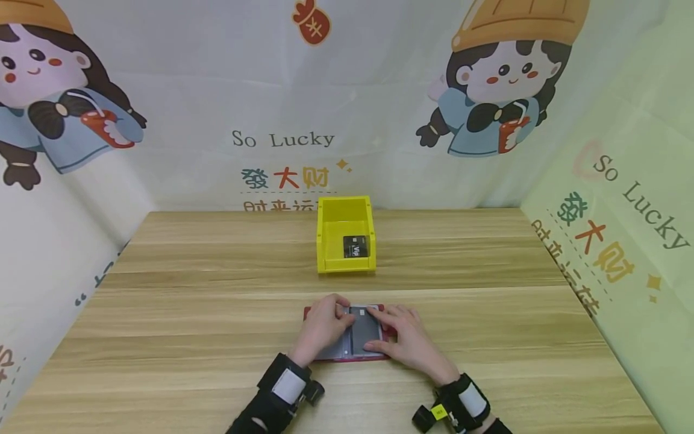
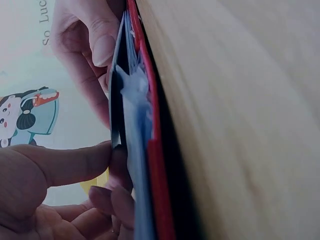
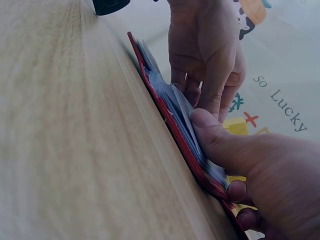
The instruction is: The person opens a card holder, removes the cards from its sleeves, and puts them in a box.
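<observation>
An open red card holder (image 1: 386, 355) with clear sleeves lies flat on the wooden table near me. A dark grey card (image 1: 363, 328) lies on its sleeves. My left hand (image 1: 322, 328) has its fingers curled at the card's far left corner; in the left wrist view its thumb (image 2: 65, 165) and fingers pinch the dark card (image 2: 116, 110) at its edge. My right hand (image 1: 405, 339) rests on the holder's right half. Its thumb (image 3: 212, 127) presses on the sleeves (image 3: 172, 97), with its other fingers curled at the red cover (image 3: 165, 112).
A yellow open-front bin (image 1: 345, 208) stands at the middle of the table, beyond the holder, with a black VIP card (image 1: 355, 246) inside. Printed cloth walls close in the table at the back and on both sides.
</observation>
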### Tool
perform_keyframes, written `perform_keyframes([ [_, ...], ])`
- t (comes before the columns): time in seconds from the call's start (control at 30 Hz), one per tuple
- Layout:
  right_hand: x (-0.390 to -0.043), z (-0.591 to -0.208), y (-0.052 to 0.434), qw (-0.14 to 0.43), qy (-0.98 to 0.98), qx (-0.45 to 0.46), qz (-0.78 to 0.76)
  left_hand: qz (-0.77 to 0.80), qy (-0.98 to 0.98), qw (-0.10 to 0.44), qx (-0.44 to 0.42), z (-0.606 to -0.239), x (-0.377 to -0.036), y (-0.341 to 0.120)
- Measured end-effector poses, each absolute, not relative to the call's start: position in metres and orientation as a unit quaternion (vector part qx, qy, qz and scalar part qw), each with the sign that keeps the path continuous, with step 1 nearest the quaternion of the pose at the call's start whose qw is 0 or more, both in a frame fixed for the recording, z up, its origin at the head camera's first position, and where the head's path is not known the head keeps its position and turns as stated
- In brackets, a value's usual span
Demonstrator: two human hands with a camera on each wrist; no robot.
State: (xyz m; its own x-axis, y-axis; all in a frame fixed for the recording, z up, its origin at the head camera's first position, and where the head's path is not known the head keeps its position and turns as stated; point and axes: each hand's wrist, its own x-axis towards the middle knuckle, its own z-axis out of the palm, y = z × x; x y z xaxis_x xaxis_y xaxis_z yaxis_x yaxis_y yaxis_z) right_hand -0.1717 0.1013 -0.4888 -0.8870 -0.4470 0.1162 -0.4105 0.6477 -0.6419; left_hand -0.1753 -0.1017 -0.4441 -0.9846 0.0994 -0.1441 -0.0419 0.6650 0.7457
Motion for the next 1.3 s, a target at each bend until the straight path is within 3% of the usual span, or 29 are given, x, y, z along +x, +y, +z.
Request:
perform_keyframes([
  [1.3, -0.171, -0.486, 0.103, 0.054, 0.909, -0.230, -0.343, 0.419, 0.902, 0.090, 0.051, -0.444, -0.181, -0.118],
])
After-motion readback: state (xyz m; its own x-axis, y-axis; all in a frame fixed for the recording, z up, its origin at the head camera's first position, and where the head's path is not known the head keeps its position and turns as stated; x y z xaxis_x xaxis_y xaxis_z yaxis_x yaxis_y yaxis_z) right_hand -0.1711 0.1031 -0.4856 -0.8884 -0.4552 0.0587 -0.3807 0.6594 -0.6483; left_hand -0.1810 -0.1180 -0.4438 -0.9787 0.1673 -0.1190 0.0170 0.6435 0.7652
